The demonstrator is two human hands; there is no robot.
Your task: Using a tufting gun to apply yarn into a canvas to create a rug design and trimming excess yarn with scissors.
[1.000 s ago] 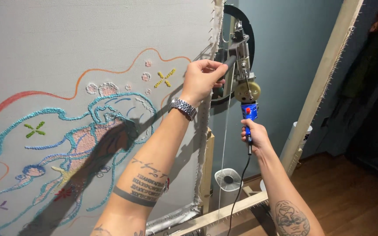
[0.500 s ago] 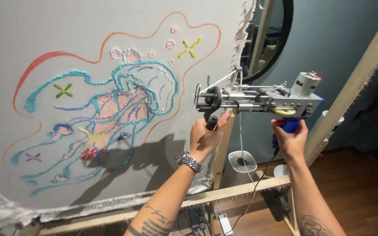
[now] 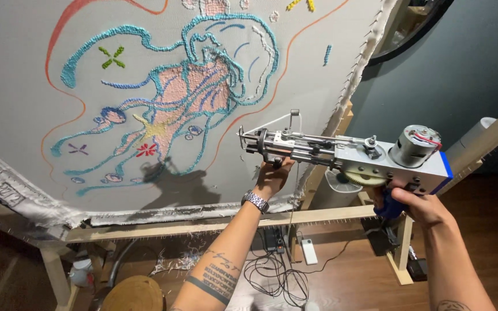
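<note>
Head view: left hand (image 3: 273, 174) fingers curl around the tufting gun (image 3: 341, 156) front grip; right hand (image 3: 419, 206) clamps its blue handle (image 3: 388, 208).

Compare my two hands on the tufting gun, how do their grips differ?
The left hand reaches up under the front of the tufting gun, near the needle end, while the right hand grips the blue handle at the rear under the motor. The left hand's wrist wears a metal watch; the right hand's wrist is bare. Both hold the gun from below.
</note>
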